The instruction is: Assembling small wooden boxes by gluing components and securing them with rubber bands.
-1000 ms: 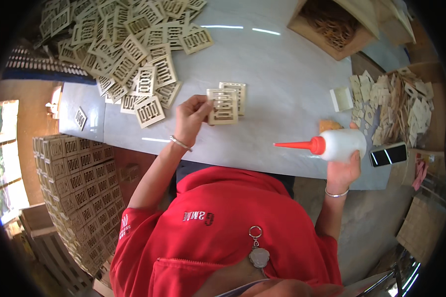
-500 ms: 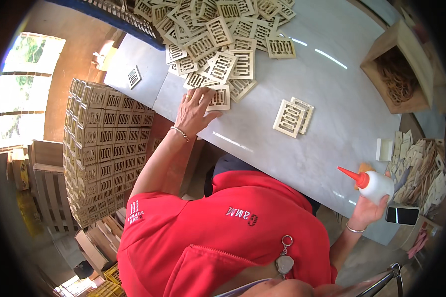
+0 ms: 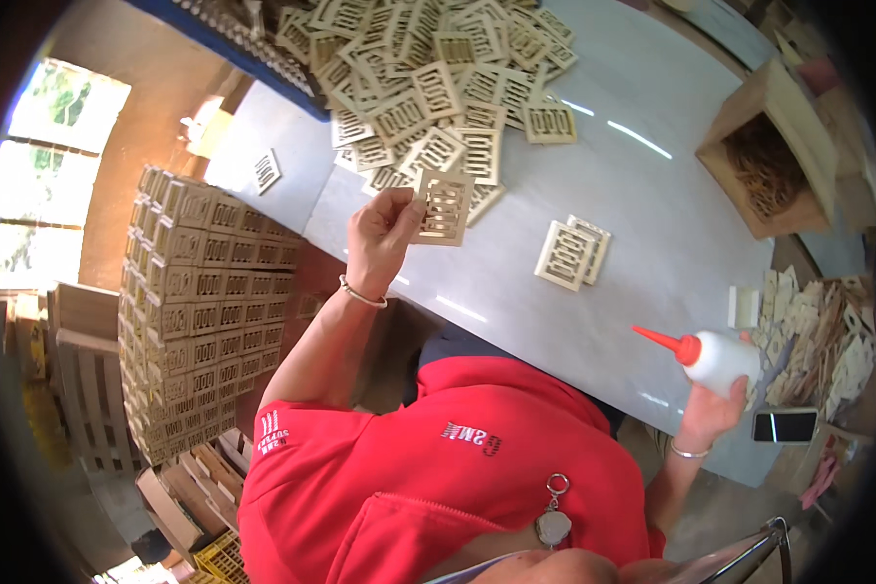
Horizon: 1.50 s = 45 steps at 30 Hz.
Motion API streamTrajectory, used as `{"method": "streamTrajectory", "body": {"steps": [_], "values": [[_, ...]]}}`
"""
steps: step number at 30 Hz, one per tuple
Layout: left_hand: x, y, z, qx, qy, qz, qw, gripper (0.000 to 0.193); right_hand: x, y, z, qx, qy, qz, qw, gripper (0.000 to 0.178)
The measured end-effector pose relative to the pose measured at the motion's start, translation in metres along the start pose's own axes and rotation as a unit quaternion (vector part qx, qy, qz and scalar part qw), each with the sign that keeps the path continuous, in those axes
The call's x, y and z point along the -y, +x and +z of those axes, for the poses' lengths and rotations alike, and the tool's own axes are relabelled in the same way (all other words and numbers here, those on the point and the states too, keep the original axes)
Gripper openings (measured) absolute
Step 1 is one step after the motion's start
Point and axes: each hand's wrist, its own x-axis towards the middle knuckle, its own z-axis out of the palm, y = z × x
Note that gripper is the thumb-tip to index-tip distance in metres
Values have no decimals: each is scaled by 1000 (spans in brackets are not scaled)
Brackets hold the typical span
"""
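My left hand (image 3: pixel 378 234) pinches a slotted wooden panel (image 3: pixel 445 209) by its left edge, raised above the near side of the pile. Behind it a large heap of similar slotted panels (image 3: pixel 399 115) lies on the grey table. My right hand (image 3: pixel 715 401) is wrapped round a white squeeze bottle (image 3: pixel 718 362) with a long red nozzle, which points left over the table's near edge. Between the hands, two slotted panels (image 3: pixel 566 255) overlap on the tabletop. A single panel (image 3: pixel 267 171) lies apart at the far left.
A wooden box (image 3: pixel 800 156) with rubber bands inside stands at the right. Below it are a small white tray (image 3: pixel 744 307), a heap of wood scraps (image 3: pixel 818 331) and a phone (image 3: pixel 785 425). Tall stacks of slotted frames (image 3: pixel 204 302) rise on the left. A blue-edged crate (image 3: pixel 253 58) borders the pile.
My left hand has taken hold of a panel from the pile's near edge and lifted it. My right hand, holding the bottle, has shifted slightly to the left.
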Motion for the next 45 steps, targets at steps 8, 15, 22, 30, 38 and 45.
{"method": "streamTrajectory", "body": {"steps": [8, 15, 22, 30, 38, 45], "values": [[-35, -37, 66, 164, -176, -132, 962, 44, 9, 3, 34, 36, -26, -42, 998, 75], [23, -83, 68, 475, 128, -48, 869, 66, 10, -9, 7, -19, -39, -27, 999, 70], [6, -71, 51, 519, 98, -111, 842, 57, 11, -12, -7, -35, -37, -32, 998, 68], [-4, -42, 21, 518, 153, -164, 825, 18, 9, -16, -7, -50, -40, -26, 998, 68], [-1, -35, 14, 540, 139, -113, 822, 28, -14, 3, 0, -27, -91, -30, 995, 61], [2, -45, 29, 457, -1, -280, 844, 14, -56, 14, 8, -50, -104, 8, 993, 54]]}}
